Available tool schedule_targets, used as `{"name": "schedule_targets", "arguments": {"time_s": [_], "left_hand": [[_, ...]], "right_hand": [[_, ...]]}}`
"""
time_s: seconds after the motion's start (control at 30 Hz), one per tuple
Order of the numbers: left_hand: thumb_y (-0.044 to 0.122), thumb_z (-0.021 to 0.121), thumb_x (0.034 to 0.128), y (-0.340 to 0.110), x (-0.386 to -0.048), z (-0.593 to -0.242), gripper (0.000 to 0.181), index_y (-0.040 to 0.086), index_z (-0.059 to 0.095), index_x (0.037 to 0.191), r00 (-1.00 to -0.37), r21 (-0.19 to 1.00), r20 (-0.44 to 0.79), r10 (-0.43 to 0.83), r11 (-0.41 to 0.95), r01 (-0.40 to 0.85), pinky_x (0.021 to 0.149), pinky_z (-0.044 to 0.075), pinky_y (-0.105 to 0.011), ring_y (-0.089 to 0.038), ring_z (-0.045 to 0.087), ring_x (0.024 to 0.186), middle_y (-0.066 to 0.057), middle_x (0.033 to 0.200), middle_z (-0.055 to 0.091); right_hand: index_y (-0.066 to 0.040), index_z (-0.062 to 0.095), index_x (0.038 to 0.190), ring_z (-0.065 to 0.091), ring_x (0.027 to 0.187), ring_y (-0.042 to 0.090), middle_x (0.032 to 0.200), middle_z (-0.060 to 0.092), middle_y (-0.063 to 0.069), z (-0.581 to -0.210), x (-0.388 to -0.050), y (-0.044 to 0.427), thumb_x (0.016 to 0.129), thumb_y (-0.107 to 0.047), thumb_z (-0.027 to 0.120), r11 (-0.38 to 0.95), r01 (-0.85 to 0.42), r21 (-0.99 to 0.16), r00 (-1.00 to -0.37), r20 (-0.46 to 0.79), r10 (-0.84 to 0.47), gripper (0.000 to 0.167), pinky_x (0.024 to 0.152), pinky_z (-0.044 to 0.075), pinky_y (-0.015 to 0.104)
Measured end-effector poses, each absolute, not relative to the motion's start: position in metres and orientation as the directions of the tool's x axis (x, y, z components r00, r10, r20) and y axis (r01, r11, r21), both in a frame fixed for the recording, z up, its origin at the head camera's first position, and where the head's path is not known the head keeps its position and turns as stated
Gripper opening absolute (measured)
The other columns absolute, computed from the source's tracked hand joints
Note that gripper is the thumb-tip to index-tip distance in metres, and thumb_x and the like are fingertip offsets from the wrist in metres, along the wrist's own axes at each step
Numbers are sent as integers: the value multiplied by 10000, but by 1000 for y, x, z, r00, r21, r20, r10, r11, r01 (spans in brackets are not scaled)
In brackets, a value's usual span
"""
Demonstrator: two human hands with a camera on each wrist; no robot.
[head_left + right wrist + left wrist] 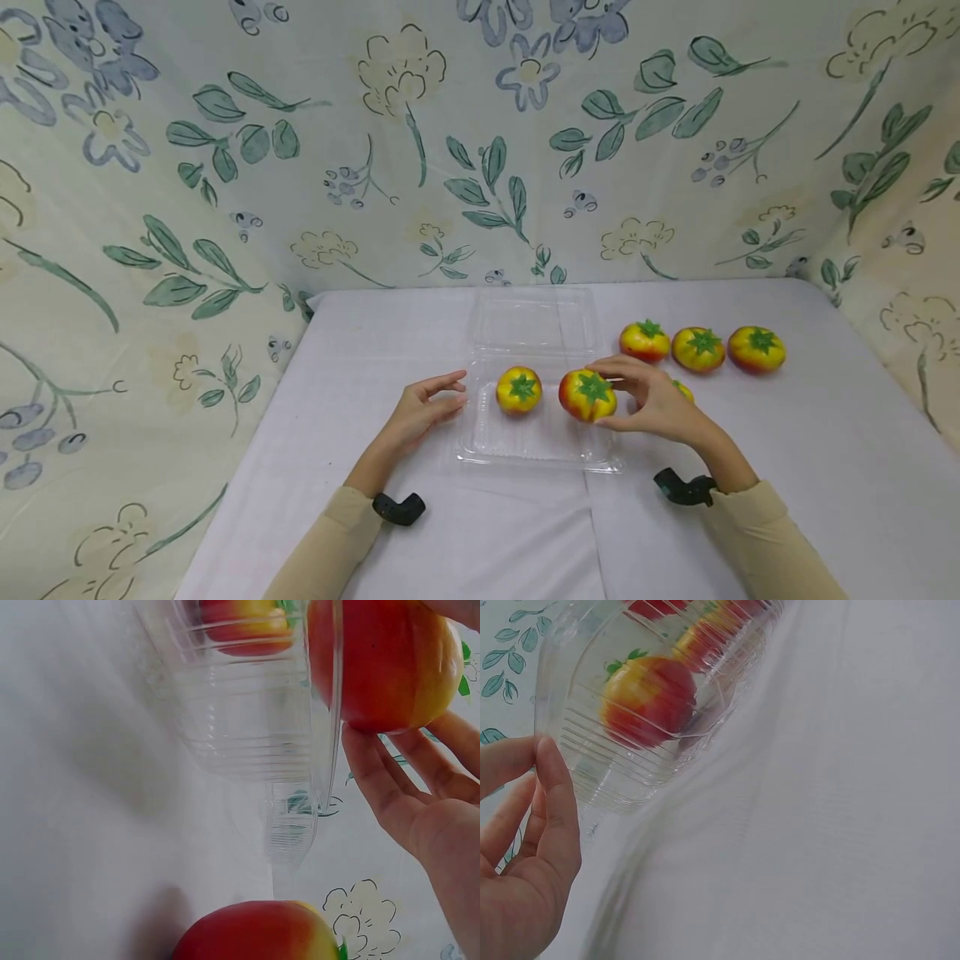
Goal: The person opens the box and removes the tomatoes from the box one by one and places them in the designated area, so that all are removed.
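In the head view my right hand (656, 404) holds a yellow-and-red toy tomato (587, 395) with a green star-shaped top, over the right side of a clear plastic container (536, 454). The right wrist view shows this tomato (386, 664) by the container's rim, with fingertips of the right hand (427, 780) beneath it. Another toy tomato (518, 390) sits inside the container's left part. My left hand (420, 412) is at the left edge. Up close, the left hand (532, 840) pinches the rim (540, 697) between thumb and fingers.
Several toy tomatoes lie on the white cloth to the right: a row of three with its middle one (698, 349), and one (682, 390) mostly hidden behind the right hand. The container's clear lid (532, 323) lies folded back towards the floral fabric wall (525, 208).
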State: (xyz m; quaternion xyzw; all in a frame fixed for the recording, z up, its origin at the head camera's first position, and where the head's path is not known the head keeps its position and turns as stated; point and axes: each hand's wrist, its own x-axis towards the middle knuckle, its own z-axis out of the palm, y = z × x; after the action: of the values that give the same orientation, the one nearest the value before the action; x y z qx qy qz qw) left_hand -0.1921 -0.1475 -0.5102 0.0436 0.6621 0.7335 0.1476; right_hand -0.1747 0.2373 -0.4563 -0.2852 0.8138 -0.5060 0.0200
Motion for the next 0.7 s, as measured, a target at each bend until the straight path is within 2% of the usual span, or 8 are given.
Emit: {"name": "schedule_targets", "arguments": {"time_s": [0.47,0.7], "left_hand": [[8,710,909,-147,-193,-510,514,-21,549,1396,-951,983,-144,273,-74,-170,846,573,-268,-122,640,928,-120,1168,609],[23,716,909,-147,-193,-508,515,-24,548,1394,-950,983,-150,274,-66,-174,842,572,-262,-116,642,908,-128,1168,611]], "right_hand": [[-56,598,1350,523,1156,-2,1345,584,128,-450,-171,253,748,-80,884,405,-432,-806,-871,257,-418,667,970,450,144],[-13,591,1345,515,1147,-6,1359,546,168,-446,-169,262,751,-12,864,382,-431,-817,-877,281,-390,654,963,459,142]]}}
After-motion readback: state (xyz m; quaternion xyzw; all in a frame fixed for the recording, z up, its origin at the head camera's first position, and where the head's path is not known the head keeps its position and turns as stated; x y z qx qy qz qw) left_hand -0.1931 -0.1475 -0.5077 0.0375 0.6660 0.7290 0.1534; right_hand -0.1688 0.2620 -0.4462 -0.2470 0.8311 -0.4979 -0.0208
